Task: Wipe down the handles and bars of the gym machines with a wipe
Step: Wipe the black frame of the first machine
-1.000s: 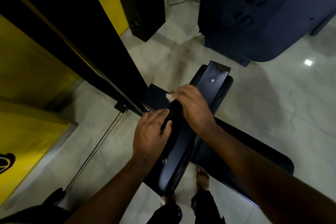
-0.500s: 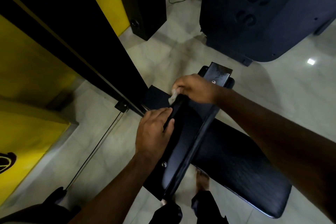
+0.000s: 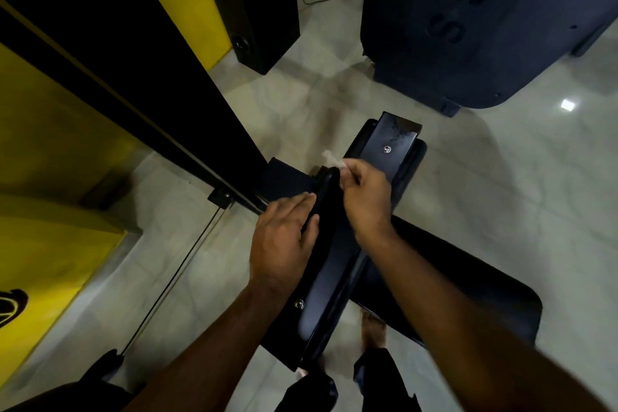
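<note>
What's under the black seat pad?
A bare foot pokes out on the tiled floor beneath the seat pad. Whatever holds the pad up is covered, so I cannot see it.

The pale glossy floor (image 3: 501, 197) carries a dark blue machine housing (image 3: 485, 27), a black tower (image 3: 257, 10), and a bare foot (image 3: 373, 328).

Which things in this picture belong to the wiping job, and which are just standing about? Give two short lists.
In the job:
- wipe, pinched in the right hand
- handle, held by the left hand

Standing about:
- speaker
- blue machine
- cable
- seat pad
</note>
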{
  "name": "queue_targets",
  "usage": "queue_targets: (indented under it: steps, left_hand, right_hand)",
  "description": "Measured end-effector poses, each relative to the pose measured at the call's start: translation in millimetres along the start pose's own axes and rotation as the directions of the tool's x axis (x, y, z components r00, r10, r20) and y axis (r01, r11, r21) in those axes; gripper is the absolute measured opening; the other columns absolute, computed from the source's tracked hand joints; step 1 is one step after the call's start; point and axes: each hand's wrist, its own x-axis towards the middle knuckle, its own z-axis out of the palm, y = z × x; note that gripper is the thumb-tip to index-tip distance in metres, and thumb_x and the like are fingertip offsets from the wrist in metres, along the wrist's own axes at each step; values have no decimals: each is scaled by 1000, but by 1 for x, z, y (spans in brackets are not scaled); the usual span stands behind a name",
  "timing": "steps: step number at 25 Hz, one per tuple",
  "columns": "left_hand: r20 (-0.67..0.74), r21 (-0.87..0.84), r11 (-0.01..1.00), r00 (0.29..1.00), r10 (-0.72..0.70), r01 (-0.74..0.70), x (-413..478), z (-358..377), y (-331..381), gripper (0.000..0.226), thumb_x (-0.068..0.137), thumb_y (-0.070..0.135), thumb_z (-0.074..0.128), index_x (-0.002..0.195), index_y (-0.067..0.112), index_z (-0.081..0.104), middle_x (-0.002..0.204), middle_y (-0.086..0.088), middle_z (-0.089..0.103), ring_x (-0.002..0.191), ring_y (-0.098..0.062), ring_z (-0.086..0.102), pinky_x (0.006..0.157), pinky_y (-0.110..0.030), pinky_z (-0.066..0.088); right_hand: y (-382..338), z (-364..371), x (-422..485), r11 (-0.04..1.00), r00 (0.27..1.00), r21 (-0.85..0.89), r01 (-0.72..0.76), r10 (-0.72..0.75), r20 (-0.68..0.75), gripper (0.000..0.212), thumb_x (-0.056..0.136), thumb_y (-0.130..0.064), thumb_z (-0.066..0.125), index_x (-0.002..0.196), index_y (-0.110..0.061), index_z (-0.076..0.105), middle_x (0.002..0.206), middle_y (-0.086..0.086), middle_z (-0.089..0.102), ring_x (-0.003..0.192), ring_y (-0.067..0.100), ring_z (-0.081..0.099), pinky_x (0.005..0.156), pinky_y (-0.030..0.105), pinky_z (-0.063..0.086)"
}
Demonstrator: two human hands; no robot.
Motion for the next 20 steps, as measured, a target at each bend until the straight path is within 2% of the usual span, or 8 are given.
queue_targets:
  steps: [2, 5, 7, 9, 12, 17, 19, 20]
  left_hand:
    - [-1, 12, 1000, 1000, -3, 3, 1, 2, -1, 36, 93, 21, 64, 126, 10, 63, 123, -4, 66, 111, -19, 56, 96, -34, 46]
    - [1, 18, 1000, 1000, 9, -9, 1, 3, -1, 36, 95, 27, 58, 128, 12, 63, 124, -2, 66, 112, -16, 54, 96, -30, 43]
    - [-4, 12, 1000, 1000, 18, -18, 1, 3, -3, 40, 96, 32, 48, 129, 13, 62, 126, -1, 65, 112, -15, 53, 95, -27, 42]
    - [2, 13, 1000, 1000, 16, -16, -2, 4, -3, 44, 96, 35, 43, 130, 13, 61, 129, -1, 64, 113, -18, 54, 95, -29, 43]
    - [10, 8, 1000, 1000, 18, -18, -4, 3, -3, 47, 96, 37, 41, 131, 12, 59, 130, -2, 63, 115, -21, 54, 96, -33, 45]
    - [35, 9, 1000, 999, 16, -16, -4, 1, -3, 48, 96, 38, 39, 134, 14, 57, 133, -1, 61, 118, -19, 53, 99, -32, 45]
    - [42, -3, 1000, 999, 15, -15, -5, -2, -4, 49, 96, 39, 39, 133, 14, 58, 133, 0, 61, 119, -19, 53, 99, -33, 45]
    - [48, 3, 1000, 999, 16, -16, -5, -3, -5, 48, 96, 39, 40, 133, 14, 58, 133, 0, 61, 119, -19, 52, 99, -33, 46]
  right_hand:
    - [-1, 19, -20, 931, 956, 300, -207, 258, -140, 15, 93, -13, 63, 104, -16, 74, 89, -4, 74, 83, 9, 68, 78, 25, 55]
    - [-13, 27, -29, 766, 880, 561, -314, 457, -131, 12, 94, -9, 62, 97, -10, 74, 79, -2, 70, 74, 10, 65, 73, 27, 57]
    - [-24, 22, -26, 546, 799, 715, -437, 600, 30, 16, 95, -2, 59, 86, -10, 70, 74, 1, 66, 69, 10, 63, 69, 23, 56]
    - [-30, 20, -23, 242, 690, 813, -529, 680, 247, 19, 95, 7, 53, 86, -6, 64, 76, 6, 62, 70, 12, 61, 81, 28, 57]
    - [-35, 24, -22, -44, 642, 898, -437, 683, 347, 18, 96, 10, 47, 97, -1, 62, 89, 11, 63, 79, 18, 62, 99, 38, 50]
    - [-48, 28, -29, -46, 624, 898, -438, 704, 340, 18, 98, 3, 51, 86, -6, 61, 81, 10, 64, 59, 16, 64, 45, 27, 54]
    - [-40, 27, -40, 26, 715, 894, -447, 611, 340, 12, 99, -2, 53, 94, -5, 64, 89, 11, 66, 74, 17, 65, 59, 26, 57]
    - [-34, 24, -47, 129, 766, 880, -457, 560, 315, 11, 98, -2, 54, 97, -5, 64, 90, 9, 67, 80, 16, 65, 67, 24, 57]
